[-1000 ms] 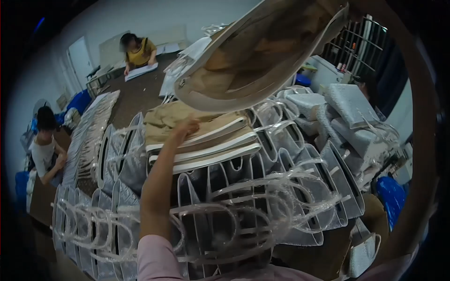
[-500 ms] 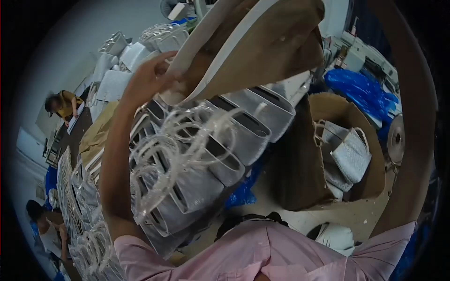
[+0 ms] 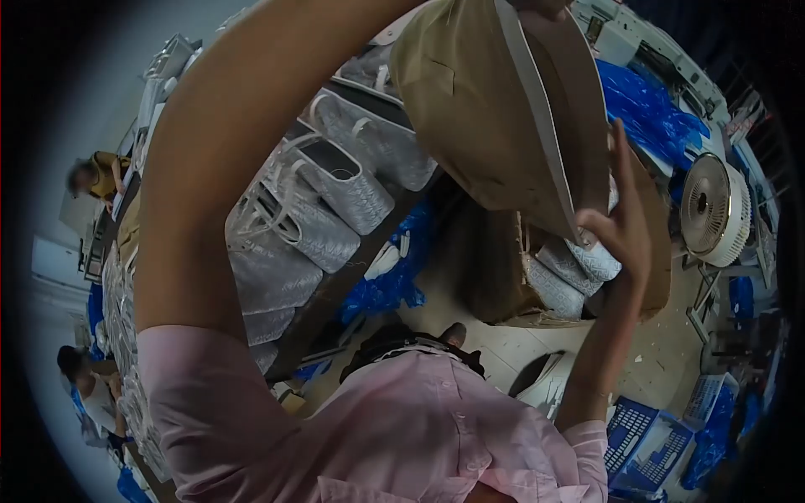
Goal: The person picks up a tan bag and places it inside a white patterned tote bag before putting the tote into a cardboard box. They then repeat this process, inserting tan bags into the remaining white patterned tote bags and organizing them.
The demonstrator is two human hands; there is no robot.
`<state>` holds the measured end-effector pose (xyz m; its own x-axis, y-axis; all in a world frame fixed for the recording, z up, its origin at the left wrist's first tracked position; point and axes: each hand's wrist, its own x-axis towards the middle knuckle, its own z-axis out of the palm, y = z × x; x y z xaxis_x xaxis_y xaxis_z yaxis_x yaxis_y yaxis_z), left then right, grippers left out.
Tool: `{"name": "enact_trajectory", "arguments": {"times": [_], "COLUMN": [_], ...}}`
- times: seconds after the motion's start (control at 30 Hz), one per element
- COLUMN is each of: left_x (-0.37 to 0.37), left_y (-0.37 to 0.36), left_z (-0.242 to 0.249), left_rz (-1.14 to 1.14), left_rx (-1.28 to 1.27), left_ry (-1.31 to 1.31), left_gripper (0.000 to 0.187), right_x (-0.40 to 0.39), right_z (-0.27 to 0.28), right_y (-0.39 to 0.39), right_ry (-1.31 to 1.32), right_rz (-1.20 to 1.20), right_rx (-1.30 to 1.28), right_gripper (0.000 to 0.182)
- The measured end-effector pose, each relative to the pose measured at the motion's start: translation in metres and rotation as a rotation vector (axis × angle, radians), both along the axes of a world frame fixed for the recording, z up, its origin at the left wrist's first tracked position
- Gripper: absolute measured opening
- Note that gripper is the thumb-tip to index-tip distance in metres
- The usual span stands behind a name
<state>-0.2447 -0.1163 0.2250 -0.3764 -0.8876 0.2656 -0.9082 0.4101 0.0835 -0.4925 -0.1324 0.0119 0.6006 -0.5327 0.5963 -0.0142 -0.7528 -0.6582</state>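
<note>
A brown bag point(image 3: 470, 126) with a pale rim hangs tilted in front of me, its mouth turned to the right. At the upper frame edge my left hand point(image 3: 543, 7) grips the top end of the rim; most of that hand is cut off. My right hand point(image 3: 625, 235) has its thumb on the lower end of the rim and its fingers stretched along the far side, holding the bag there. Below the bag, silver textured bags point(image 3: 558, 281) lie in a cardboard box point(image 3: 654, 285). More silver handbags point(image 3: 344, 180) stand in rows to the left.
Blue plastic sheeting point(image 3: 646, 109) lies behind the box, with more blue plastic point(image 3: 390, 277) under the table edge. A round fan point(image 3: 708, 201) stands at right, above a blue crate point(image 3: 633, 436). Two people point(image 3: 109, 180) sit at far left.
The brown bag has swung so its mouth faces right. My left arm has reached up across the view, and my right hand has come down into view at the rim. The view has turned right.
</note>
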Motion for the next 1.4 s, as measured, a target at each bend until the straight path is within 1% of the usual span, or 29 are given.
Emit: {"name": "enact_trajectory", "arguments": {"times": [0.03, 0.1, 0.13, 0.17, 0.2, 0.27, 0.33, 0.37, 0.43, 0.47, 0.53, 0.6, 0.63, 0.67, 0.7, 0.73, 0.8, 0.83, 0.9, 0.93, 1.0, 1.07, 1.13, 1.17, 1.2, 1.27, 1.3, 1.33, 1.4], "left_x": [-0.015, -0.041, -0.051, -0.058, -0.066, -0.069, -0.06, -0.052, -0.023, -0.006, 0.028, 0.048, 0.047, 0.043, 0.03, 0.029, 0.007, 0.012, 0.028, 0.041, 0.078, 0.1, 0.122, 0.123, 0.123, 0.115, 0.106, 0.098, 0.095], "left_y": [-0.009, -0.025, -0.032, -0.036, -0.043, -0.049, -0.048, -0.041, -0.027, -0.018, -0.003, 0.014, 0.026, 0.035, 0.051, 0.05, 0.055, 0.056, 0.051, 0.055, 0.061, 0.064, 0.06, 0.054, 0.047, 0.031, 0.027, 0.02, 0.008], "left_z": [-0.003, -0.008, -0.01, -0.011, -0.012, -0.013, -0.008, -0.003, 0.0, -0.005, -0.035, -0.1, -0.135, -0.168, -0.186, -0.217, -0.271, -0.275, -0.279, -0.285, -0.278, -0.246, -0.243, -0.251, -0.255, -0.261, -0.264, -0.268, -0.278], "left_rz": [-0.028, -0.075, -0.088, -0.097, -0.106, -0.108, -0.093, -0.088, -0.076, -0.052, 0.028, 0.137, 0.17, 0.087, 0.058, 0.038, -0.098, -0.073, 0.129, 0.155, 0.252, 0.45, 0.379, 0.351, 0.314, 0.313, 0.295, 0.447, 0.666], "left_rx": [-0.009, -0.031, -0.048, -0.067, -0.083, -0.123, -0.19, -0.258, -0.481, -0.63, -0.794, -0.612, -0.25, -0.05, 0.163, 0.42, 0.631, 0.648, 0.624, 0.528, 0.262, 0.235, 0.072, 0.116, 0.059, -0.026, -0.009, 0.029, 0.099], "left_ry": [-0.018, -0.05, -0.057, -0.06, -0.066, -0.054, 0.016, 0.079, 0.276, 0.408, 0.657, 0.881, 1.011, 0.989, 0.986, 1.009, 1.491, 1.495, 0.785, 0.735, 0.317, 0.125, 0.048, 0.034, 0.01, 0.036, 0.017, 0.009, -0.03], "left_gripper": [0.056, 0.057, 0.058, 0.059, 0.059, 0.061, 0.063, 0.064, 0.066, 0.066, 0.068, 0.07, 0.089, 0.089, 0.083, 0.069, 0.05, 0.05, 0.036, 0.027, 0.024, 0.026, 0.032, 0.032, 0.036, 0.048, 0.048, 0.048, 0.043], "right_x": [0.016, 0.034, 0.04, 0.038, 0.038, 0.034, 0.031, 0.033, 0.03, 0.026, 0.005, -0.014, -0.018, -0.022, -0.025, -0.034, -0.069, -0.075, -0.089, -0.103, -0.129, -0.147, -0.142, -0.138, -0.128, -0.098, -0.088, -0.083, -0.085], "right_z": [0.008, 0.007, 0.009, 0.008, 0.007, 0.006, 0.013, 0.017, 0.013, 0.006, -0.012, -0.027, -0.039, -0.049, -0.065, -0.087, -0.146, -0.157, -0.169, -0.172, -0.187, -0.205, -0.218, -0.229, -0.234, -0.233, -0.232, -0.239, -0.254], "right_y": [0.012, 0.014, 0.016, 0.009, 0.001, -0.01, -0.022, -0.024, -0.019, -0.023, -0.036, -0.034, -0.03, -0.029, -0.027, -0.025, -0.028, -0.018, 0.004, 0.014, 0.026, 0.031, 0.035, 0.036, 0.042, 0.058, 0.067, 0.072, 0.08], "right_ry": [-0.016, -0.091, -0.165, -0.158, -0.168, -0.158, 0.14, 0.157, -0.024, -0.018, -0.434, -0.668, -0.74, -0.804, -0.784, -0.762, -0.619, -0.619, -0.741, -0.748, -0.837, -0.907, -0.962, -0.992, -0.999, -1.017, -0.994, -0.974, -0.961], "right_rz": [-0.079, -0.232, -0.268, -0.274, -0.301, -0.32, -0.238, -0.228, -0.201, -0.197, -0.059, 0.126, 0.156, 0.187, 0.142, 0.08, 0.017, 0.015, -0.093, -0.094, -0.186, -0.192, -0.189, -0.163, -0.321, -0.394, -0.449, -0.54, -0.525], "right_rx": [-0.104, -0.226, 0.02, -0.002, 0.02, 0.023, 0.314, 0.277, 0.216, 0.197, 0.504, 0.721, 0.816, 0.907, 0.937, 0.968, 1.028, 1.056, 1.174, 1.196, 1.16, 1.275, 1.307, 1.268, 1.226, 1.19, 1.146, 1.148, 1.154], "right_gripper": [0.111, 0.112, 0.104, 0.104, 0.089, 0.075, 0.043, 0.043, 0.018, 0.018, 0.018, 0.027, 0.033, 0.038, 0.04, 0.042, 0.042, 0.042, 0.044, 0.045, 0.046, 0.045, 0.045, 0.044, 0.041, 0.039, 0.037, 0.034, 0.033]}}
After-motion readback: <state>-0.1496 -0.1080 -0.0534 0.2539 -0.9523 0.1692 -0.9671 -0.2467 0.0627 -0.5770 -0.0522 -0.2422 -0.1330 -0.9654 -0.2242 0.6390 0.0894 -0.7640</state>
